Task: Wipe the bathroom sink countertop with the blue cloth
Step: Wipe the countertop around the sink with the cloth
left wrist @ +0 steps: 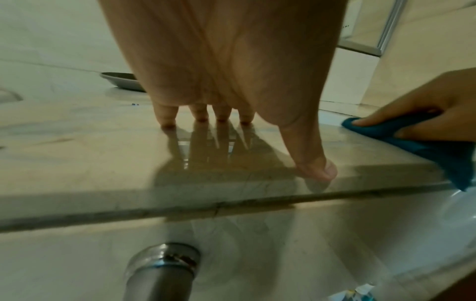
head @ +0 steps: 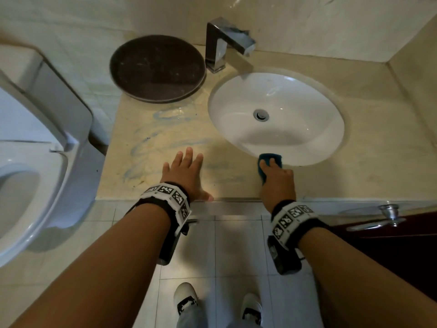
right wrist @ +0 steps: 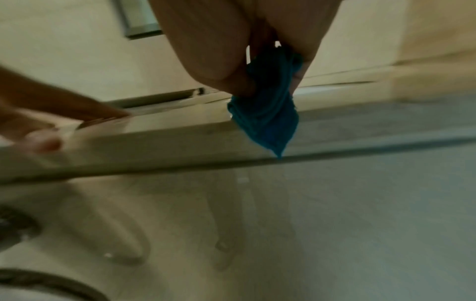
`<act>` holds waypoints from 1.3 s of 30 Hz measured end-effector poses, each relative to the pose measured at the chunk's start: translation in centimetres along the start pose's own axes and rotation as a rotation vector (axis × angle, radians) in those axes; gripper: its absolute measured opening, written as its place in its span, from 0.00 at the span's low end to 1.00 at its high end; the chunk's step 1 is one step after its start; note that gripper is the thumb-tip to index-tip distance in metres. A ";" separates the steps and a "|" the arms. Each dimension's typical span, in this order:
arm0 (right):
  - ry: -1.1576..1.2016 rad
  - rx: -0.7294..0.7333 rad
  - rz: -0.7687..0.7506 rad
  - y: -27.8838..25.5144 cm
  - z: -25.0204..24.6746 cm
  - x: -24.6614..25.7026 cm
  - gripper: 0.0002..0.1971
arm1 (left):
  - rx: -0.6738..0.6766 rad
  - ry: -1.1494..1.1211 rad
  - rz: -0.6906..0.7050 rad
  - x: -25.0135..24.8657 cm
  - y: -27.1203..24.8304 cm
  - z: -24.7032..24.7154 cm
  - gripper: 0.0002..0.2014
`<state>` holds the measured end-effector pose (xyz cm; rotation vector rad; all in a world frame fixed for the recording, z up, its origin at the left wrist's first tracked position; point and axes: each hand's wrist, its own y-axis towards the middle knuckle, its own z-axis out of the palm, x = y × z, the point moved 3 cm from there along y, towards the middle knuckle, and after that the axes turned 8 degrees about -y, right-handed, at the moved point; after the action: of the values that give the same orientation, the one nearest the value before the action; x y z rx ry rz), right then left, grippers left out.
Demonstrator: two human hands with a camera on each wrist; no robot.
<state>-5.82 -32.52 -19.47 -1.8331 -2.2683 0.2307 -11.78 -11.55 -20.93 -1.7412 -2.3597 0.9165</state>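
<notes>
The beige stone countertop [head: 165, 138] carries wet bluish streaks left of the white oval sink [head: 276, 114]. My right hand [head: 275, 172] grips the bunched blue cloth [head: 269, 159] and holds it against the counter at the sink's near rim; the cloth [right wrist: 265, 114] hangs below my palm in the right wrist view, and the cloth [left wrist: 425, 140] also shows in the left wrist view. My left hand [head: 186, 171] lies flat on the counter near its front edge, fingers straight and spread, holding nothing. Its fingertips [left wrist: 168, 122] touch the glossy surface.
A dark round tray [head: 157, 68] sits at the counter's back left beside a chrome square faucet [head: 222, 43]. A white toilet [head: 35, 162] stands close on the left. A dark door with a metal lever handle [head: 387, 215] is below the counter on the right.
</notes>
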 end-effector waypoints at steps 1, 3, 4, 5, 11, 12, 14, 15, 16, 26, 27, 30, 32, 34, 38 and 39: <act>-0.019 0.002 -0.048 0.1 -0.2 1.8 0.31 | -0.004 -0.002 0.000 0.0 0.0 0.0 0.60; -0.051 0.006 -0.154 -0.2 -0.2 5.0 0.32 | -0.008 -0.002 -0.003 0.0 0.0 0.0 0.60; -0.068 0.008 -0.210 -0.5 0.1 6.3 0.31 | -0.007 0.000 -0.005 0.0 0.0 0.1 0.60; -0.075 0.010 -0.267 -0.8 0.4 7.1 0.30 | -0.006 0.001 -0.007 0.1 0.0 0.1 0.60; 0.063 -0.039 -0.266 -1.1 1.1 1.5 0.29 | -0.002 -0.008 -0.003 0.2 -0.1 0.1 0.60; 0.072 -0.053 -0.188 -1.1 0.9 -0.5 0.30 | -0.002 -0.008 -0.003 0.2 -0.1 0.1 0.60; 0.082 -0.063 -0.043 -1.1 0.4 -4.1 0.31 | -0.008 -0.009 -0.002 0.2 -0.1 0.1 0.60; 0.076 -0.063 0.000 -1.2 0.2 -5.1 0.31 | -0.010 -0.010 -0.001 0.1 -0.1 0.1 0.60; 0.071 -0.063 0.031 -1.2 0.2 -5.5 0.31 | -0.011 -0.012 -0.001 0.1 0.0 0.1 0.61; -0.034 0.026 -0.259 -2.1 0.6 5.7 0.29 | 0.006 -0.005 -0.039 -0.3 -0.6 -0.2 0.60; -0.028 0.059 -0.302 -2.5 0.8 6.2 0.28 | 0.002 0.000 -0.046 -0.5 -1.1 -0.3 0.59; 0.173 0.168 -0.413 -3.6 0.7 6.1 0.26 | -0.014 -0.023 -0.034 -1.2 -2.9 -0.7 0.57; 0.312 0.249 -0.387 -4.3 -0.5 5.1 0.24 | -0.014 -0.051 -0.005 -1.2 -4.4 -1.7 0.56; 0.430 0.264 -0.297 -4.8 -2.6 3.9 0.22 | -0.006 -0.096 0.011 -1.2 -5.8 -3.5 0.54; 0.552 0.090 -0.294 -5.1 -8.2 3.2 0.19 | -0.126 -0.270 0.104 -2.9 -8.6 -8.3 0.44; 0.624 0.050 -0.290 -5.2 -9.5 3.5 0.17 | -0.163 -0.342 0.141 -3.6 -9.2 -9.4 0.39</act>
<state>-8.91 -30.36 -8.76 -1.2820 -2.0050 -0.2914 -14.64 -12.54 -7.64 -1.9712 -2.6101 1.1553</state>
